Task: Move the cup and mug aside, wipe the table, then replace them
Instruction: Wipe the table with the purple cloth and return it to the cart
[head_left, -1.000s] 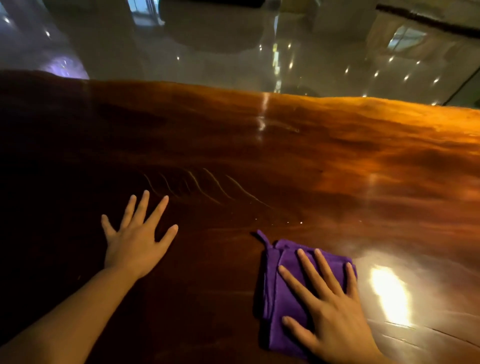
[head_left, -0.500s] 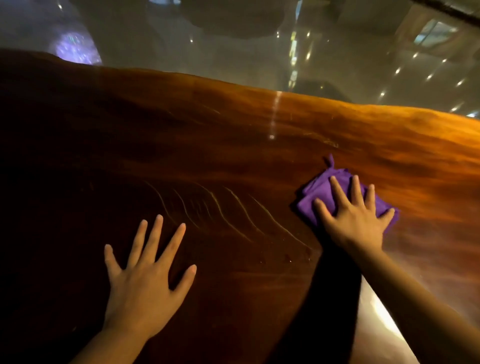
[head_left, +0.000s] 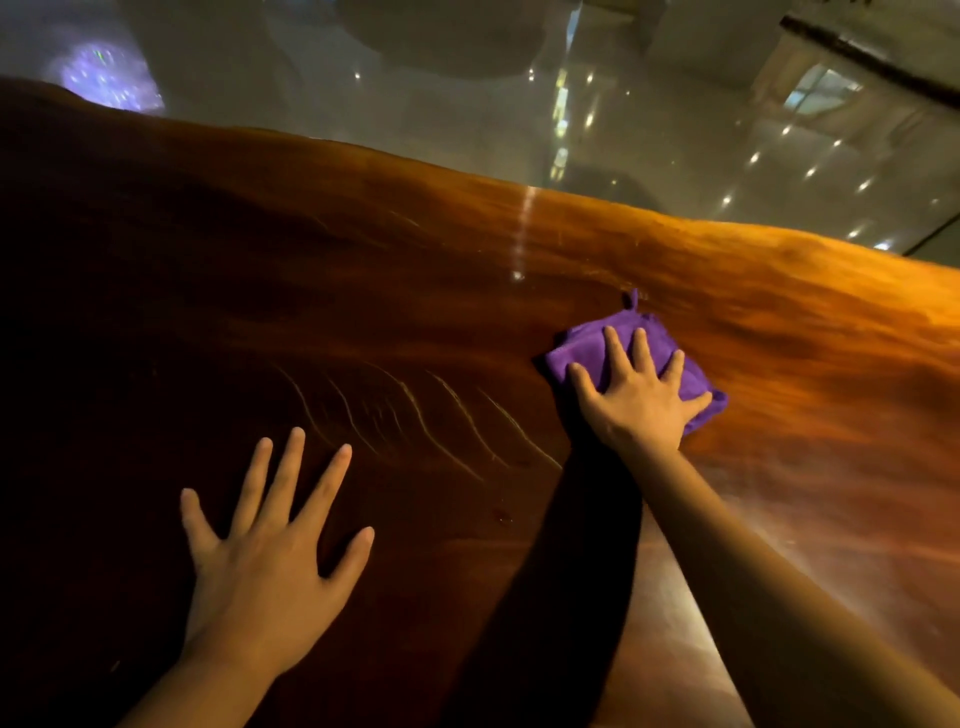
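Observation:
A folded purple cloth (head_left: 587, 349) lies on the glossy brown wooden table (head_left: 363, 291), right of centre. My right hand (head_left: 636, 402) presses flat on top of the cloth with fingers spread and the arm stretched out. My left hand (head_left: 270, 556) rests palm down on the bare wood at the lower left, fingers apart, holding nothing. Neither the cup nor the mug is in view.
The table's wavy far edge (head_left: 467, 171) runs from upper left to right, with a shiny grey floor (head_left: 519, 93) full of light reflections beyond it. Curved pale streaks (head_left: 415, 410) mark the wood between my hands.
My right hand has pushed the cloth from the near right of the table away from me towards the far edge. My left hand has stayed flat on the wood.

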